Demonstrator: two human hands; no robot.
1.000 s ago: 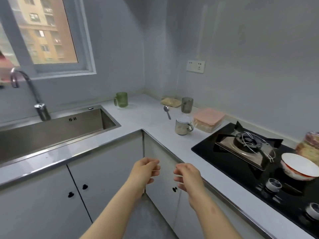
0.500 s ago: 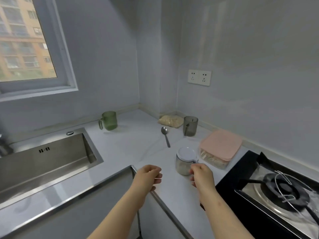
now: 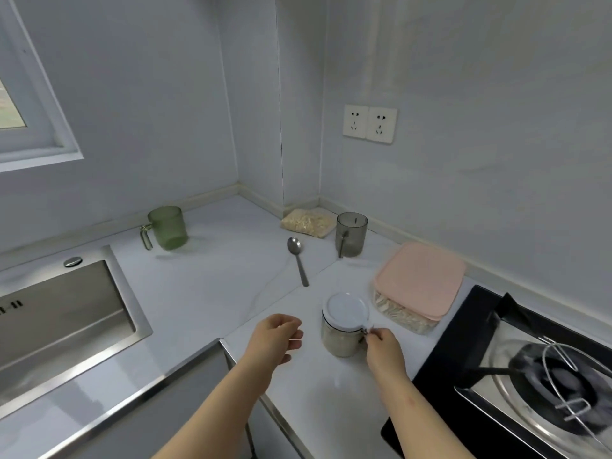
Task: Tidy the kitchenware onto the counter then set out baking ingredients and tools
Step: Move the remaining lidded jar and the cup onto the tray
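Note:
A glass jar (image 3: 341,336) with a white lid and pale powder inside stands on the white counter (image 3: 212,279). My right hand (image 3: 384,349) pinches the metal clasp on the jar's right side. My left hand (image 3: 276,336) hovers just left of the jar with loosely curled fingers and holds nothing. Behind the jar lie a metal spoon (image 3: 298,260), a bag of pale flakes (image 3: 308,221) in the corner, a smoky grey cup (image 3: 351,234) and a clear box with a pink lid (image 3: 419,286).
A green handled mug (image 3: 165,228) stands at the back left. The steel sink (image 3: 56,319) lies to the left. A black gas hob (image 3: 516,376) with a wire whisk (image 3: 569,385) on its burner fills the right. Wall sockets (image 3: 369,123) sit above the corner.
The view has moved in and turned right toward the corner. My right hand has come up from below the counter edge to the jar and taken its clasp; my left hand followed.

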